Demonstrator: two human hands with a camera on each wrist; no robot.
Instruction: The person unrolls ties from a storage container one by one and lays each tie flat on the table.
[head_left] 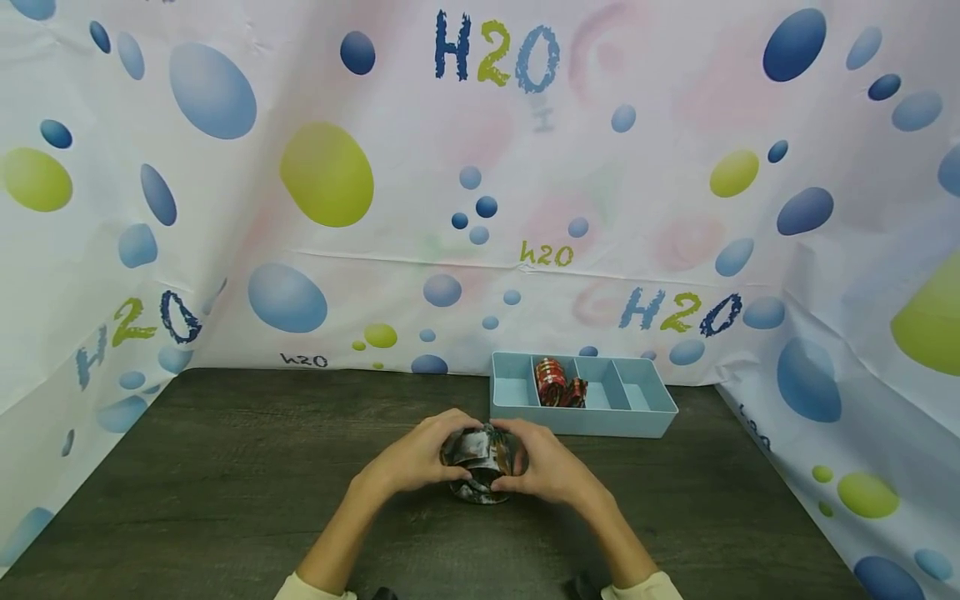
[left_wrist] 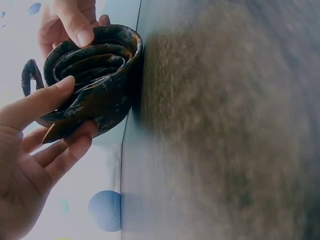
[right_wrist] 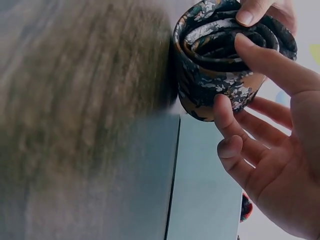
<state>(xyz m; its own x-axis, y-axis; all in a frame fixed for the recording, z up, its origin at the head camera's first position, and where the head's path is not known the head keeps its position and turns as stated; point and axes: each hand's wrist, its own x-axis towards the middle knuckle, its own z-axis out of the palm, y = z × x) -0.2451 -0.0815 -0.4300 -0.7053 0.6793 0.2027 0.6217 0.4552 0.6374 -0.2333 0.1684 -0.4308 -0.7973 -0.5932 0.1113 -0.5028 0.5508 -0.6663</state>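
A rolled strip of dark, mottled fabric rests on the tabletop, its coiled edge facing the person, gripped by both hands. The left hand and the right hand each curl thumb and fingers around its sides, each grip parted only by the roll's thickness. Beyond and to the right sits a pale blue divided box, a red patterned roll inside.

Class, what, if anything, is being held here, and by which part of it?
A rolled camouflage-patterned tie, by opposite sides: left hand and right hand each have a thumb on the coiled edge and fingers against the outer wall.
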